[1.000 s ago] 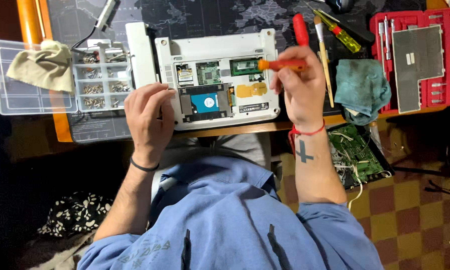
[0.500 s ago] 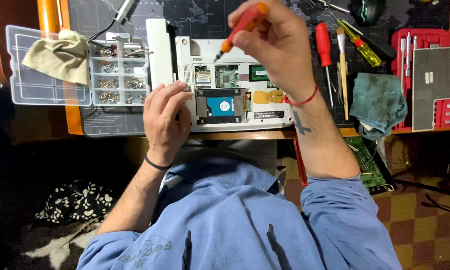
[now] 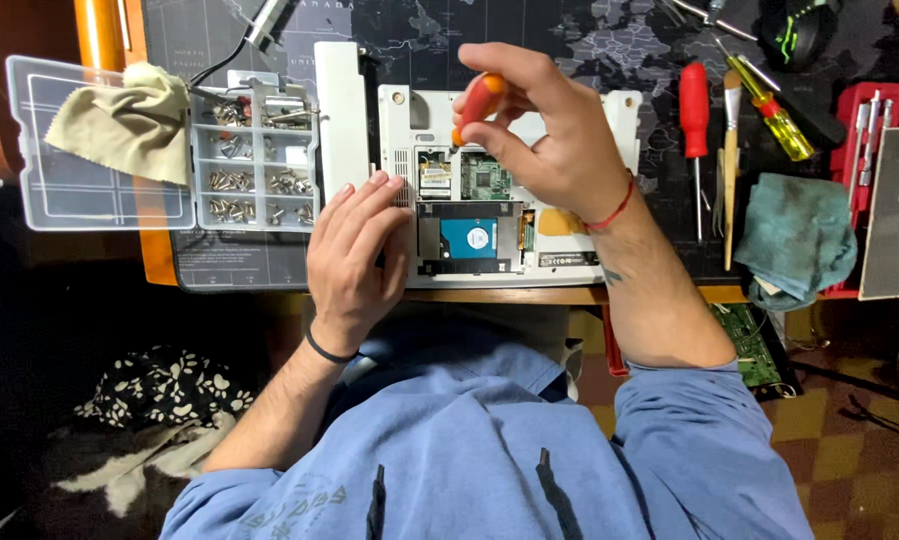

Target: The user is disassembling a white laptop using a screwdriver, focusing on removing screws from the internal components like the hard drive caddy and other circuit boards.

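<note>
1. The right hand (image 3: 554,125) pinches an orange screwdriver (image 3: 477,103), tip down into the open laptop (image 3: 589,265) – held near upright, wrist arched above.
2. The left hand (image 3: 354,250) lies flat, fingers loosely together, on the laptop's left edge – steadying it on the desk (image 3: 669,295).
3. A screw box (image 3: 254,160) sits just left, within reach.

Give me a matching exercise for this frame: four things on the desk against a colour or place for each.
Things:
1. orange screwdriver
2. beige cloth
3. teal rag
4. left hand

Places:
A. draped on the clear parts box
B. held in the right hand
C. resting on the white laptop's left edge
D. right of the brush

Pairs: 1-B, 2-A, 3-D, 4-C
</note>
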